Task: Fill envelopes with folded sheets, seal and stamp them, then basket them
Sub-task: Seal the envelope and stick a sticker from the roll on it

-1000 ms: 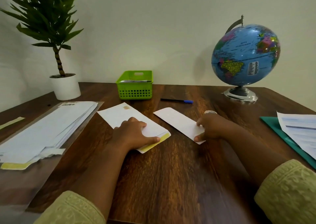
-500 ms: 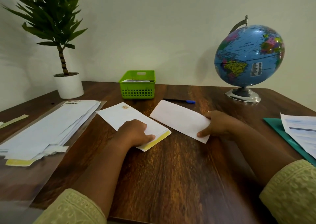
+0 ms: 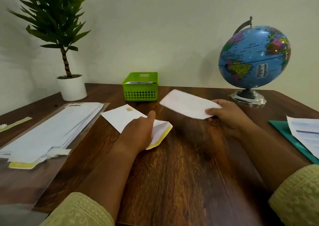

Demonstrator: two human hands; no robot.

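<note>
Holding the folded sheet (image 3: 188, 105) pinched at its near end in your right hand (image 3: 226, 117), you have it lifted off the table (image 3: 181, 174), between the basket (image 3: 139, 92) and the globe (image 3: 253, 56). Your left hand (image 3: 138, 134) grips the envelope (image 3: 119, 117) at its open end, thumb on top and fingers hidden beneath. The mouth gapes, and the flap (image 3: 162, 136) with its yellow adhesive strip stands up off the wood. By my reading you are mid-cycle: this sheet is folded but not yet in, and the flap is unsealed. A small brownish mark near the envelope's far corner looks like a stamp (image 3: 128, 109) already on. The basket at the back holds a few white pieces, probably finished envelopes. The stack of envelopes (image 3: 51, 127) on your left suggests plenty remain, and printed sheets (image 3: 307, 132) wait on a green folder (image 3: 283, 129) at your right. As for writing, the globe reads "NORTH ATLANTIC OCEAN", but its small white panel is too fine to read. A barcode label (image 3: 74, 105) sits at the stack's far end, illegible, and the printed sheets show only blurred blue bars.
</note>
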